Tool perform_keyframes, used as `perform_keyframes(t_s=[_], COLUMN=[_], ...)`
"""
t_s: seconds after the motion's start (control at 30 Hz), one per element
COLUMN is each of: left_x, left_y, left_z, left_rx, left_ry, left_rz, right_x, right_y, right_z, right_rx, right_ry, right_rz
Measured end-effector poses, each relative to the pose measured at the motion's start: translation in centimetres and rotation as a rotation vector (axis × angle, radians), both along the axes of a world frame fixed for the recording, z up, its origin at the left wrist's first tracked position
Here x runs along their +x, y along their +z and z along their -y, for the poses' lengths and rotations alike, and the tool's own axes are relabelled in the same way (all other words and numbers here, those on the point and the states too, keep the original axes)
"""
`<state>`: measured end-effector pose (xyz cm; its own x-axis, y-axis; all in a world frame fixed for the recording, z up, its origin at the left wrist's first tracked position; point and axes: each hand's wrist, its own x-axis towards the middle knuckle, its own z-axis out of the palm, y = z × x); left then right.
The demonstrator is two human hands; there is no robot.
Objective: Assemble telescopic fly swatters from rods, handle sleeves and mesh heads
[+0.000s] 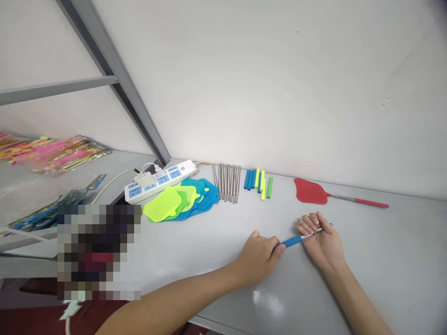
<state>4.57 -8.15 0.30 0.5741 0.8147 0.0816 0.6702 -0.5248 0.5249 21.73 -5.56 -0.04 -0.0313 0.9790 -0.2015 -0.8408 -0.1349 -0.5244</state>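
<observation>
My left hand point(259, 257) is closed around a blue grip sleeve point(292, 242), whose far part sticks out past the thumb. A thin silver metal rod point(307, 236) runs out of that sleeve into my right hand point(327, 246). Palm up, the right hand has its fingers curled over the rod, and the rod's tip shows beyond the thumb. Both hands are just above the grey table. Behind them lies a red fly swatter point(312, 191) with a metal shaft and a red handle. How far the rod reaches inside the sleeve is hidden.
Blue, yellow and green mesh swatter heads point(167, 204) overlap beside a white power strip point(181, 171). Several metal rods point(228, 181) and coloured sleeves point(256, 179) lie along the wall. Bagged swatters point(56, 151) fill the left shelf. A pixelated patch covers the lower left.
</observation>
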Motion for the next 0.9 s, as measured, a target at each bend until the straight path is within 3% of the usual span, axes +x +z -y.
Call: perform_keyframes(t_s=[0.47, 0.9], left_x=[-0.31, -0.82], left_y=[0.05, 0.04], left_z=[-0.03, 0.09], left_rx=[-0.059, -0.089], left_ry=[-0.029, -0.064], left_rz=[0.012, 0.075], right_x=[0.00, -0.73], right_y=[-0.17, 0.32], right_z=[-0.02, 0.21], right_rx=[-0.055, -0.100], right_ry=[0.003, 0.027], right_rz=[0.008, -0.139])
